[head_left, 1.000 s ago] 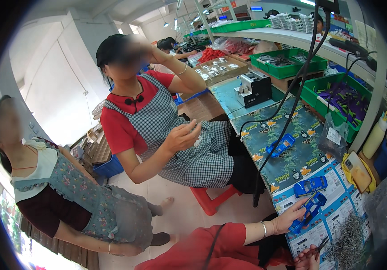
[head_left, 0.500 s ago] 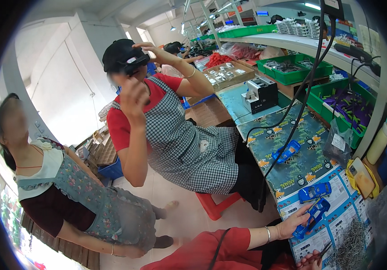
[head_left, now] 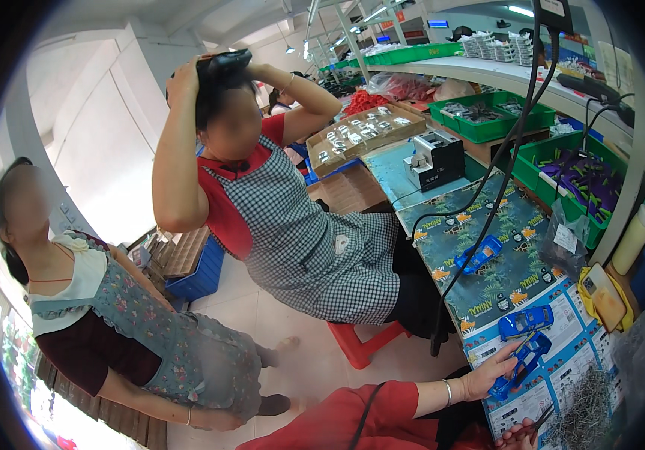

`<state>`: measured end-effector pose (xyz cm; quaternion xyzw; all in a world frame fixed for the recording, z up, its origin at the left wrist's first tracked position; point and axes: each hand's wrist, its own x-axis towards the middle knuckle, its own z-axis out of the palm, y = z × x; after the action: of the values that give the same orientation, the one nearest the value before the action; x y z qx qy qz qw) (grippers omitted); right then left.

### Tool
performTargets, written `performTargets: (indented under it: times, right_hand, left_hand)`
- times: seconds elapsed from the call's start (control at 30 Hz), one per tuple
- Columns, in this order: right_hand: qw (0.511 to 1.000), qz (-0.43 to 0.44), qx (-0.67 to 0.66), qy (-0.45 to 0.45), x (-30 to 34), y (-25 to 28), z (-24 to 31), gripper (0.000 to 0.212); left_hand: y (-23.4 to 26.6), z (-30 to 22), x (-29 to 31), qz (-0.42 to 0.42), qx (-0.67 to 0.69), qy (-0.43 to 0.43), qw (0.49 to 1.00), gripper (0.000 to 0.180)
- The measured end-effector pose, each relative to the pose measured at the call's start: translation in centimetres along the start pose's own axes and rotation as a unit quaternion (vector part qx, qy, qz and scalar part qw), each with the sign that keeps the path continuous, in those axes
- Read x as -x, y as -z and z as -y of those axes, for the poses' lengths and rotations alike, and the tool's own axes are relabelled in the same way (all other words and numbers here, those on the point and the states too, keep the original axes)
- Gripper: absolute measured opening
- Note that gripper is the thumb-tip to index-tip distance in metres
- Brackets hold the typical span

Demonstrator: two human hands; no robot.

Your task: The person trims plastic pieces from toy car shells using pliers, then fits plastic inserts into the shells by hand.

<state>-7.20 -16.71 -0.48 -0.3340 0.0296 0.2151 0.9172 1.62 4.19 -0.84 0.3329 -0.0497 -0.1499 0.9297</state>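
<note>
While a co-worker [head_left: 330, 259] in a checked apron lifts both hands to dark headwear [head_left: 225, 69], our own hands are at the near end of the crowded worktable. Our left hand [head_left: 491, 373], a bracelet [head_left: 448, 391] at its wrist, has thumb and fingers clamped on a blue toy car body [head_left: 534, 352] over the printed sheets [head_left: 568, 324]; we cannot tell whether the car touches the paper. Our right hand [head_left: 516, 433], at the lower edge of the view, has its fingers curled together around a slim dark tool [head_left: 544, 416] whose exact kind we cannot make out. Just beside the held body, a second blue car [head_left: 525, 321] rests on the sheets, and a third blue car [head_left: 478, 255] lies on a dark patterned covering [head_left: 499, 281]. Near our right hand we see a heap of thin metal pieces [head_left: 583, 412]; farther off, a phone [head_left: 604, 294] sits on a yellow cloth [head_left: 626, 319] near a pale bottle [head_left: 632, 244]. To our left, another person [head_left: 150, 337] stands in a flowered apron, one arm lowered.
</note>
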Motion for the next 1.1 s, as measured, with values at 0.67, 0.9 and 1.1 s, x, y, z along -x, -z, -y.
performTargets:
  times: [0.67, 0.9, 1.1]
  right_hand:
    - [1.000, -0.004, -0.013, 0.007, 0.0, -0.4, 0.1, 0.041]
    - [0.999, -0.041, 0.002, -0.003, 0.1, -0.3, 0.1, 0.042]
    - [1.000, -0.008, -0.013, -0.003, -0.2, 0.1, 0.0, 0.041]
  left_hand:
    - [-0.1, -0.1, 0.1, -0.005, -0.015, -0.004, 1.000, 0.056]
    - [-0.1, -0.2, 0.2, 0.022, 0.001, -0.002, 1.000, 0.056]
    - [-0.3, -0.2, 0.1, 0.018, -0.003, -0.011, 1.000, 0.056]
